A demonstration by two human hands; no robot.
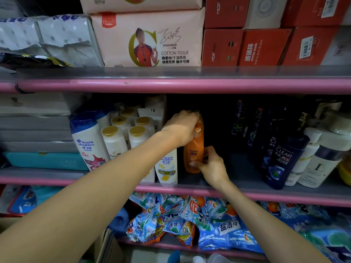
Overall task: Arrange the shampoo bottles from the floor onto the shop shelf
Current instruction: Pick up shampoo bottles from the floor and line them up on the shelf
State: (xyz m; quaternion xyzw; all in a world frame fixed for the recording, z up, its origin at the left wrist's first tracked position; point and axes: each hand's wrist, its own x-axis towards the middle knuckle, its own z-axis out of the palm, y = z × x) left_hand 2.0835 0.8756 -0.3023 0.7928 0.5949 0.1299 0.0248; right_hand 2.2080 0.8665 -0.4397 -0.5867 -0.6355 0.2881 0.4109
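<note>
An orange shampoo bottle (193, 154) stands upright on the middle shelf (247, 194), in a dark gap between other bottles. My left hand (183, 128) grips its top from above, hiding the cap. My right hand (210, 166) holds its lower body, thumb across the front near the base. Just left of it stands a white head & shoulders bottle (168, 168) with a yellow label. Further left are several white bottles with gold caps (114, 141) and a bigger head & shoulders bottle (87, 141).
Dark blue CLEAR bottles (281, 158) and white bottles (319, 164) fill the shelf's right side. Grey boxes and a teal box (45, 160) sit at the left. Tissue packs and red cartons are on the upper shelf; detergent bags (190, 221) lie on the lower one.
</note>
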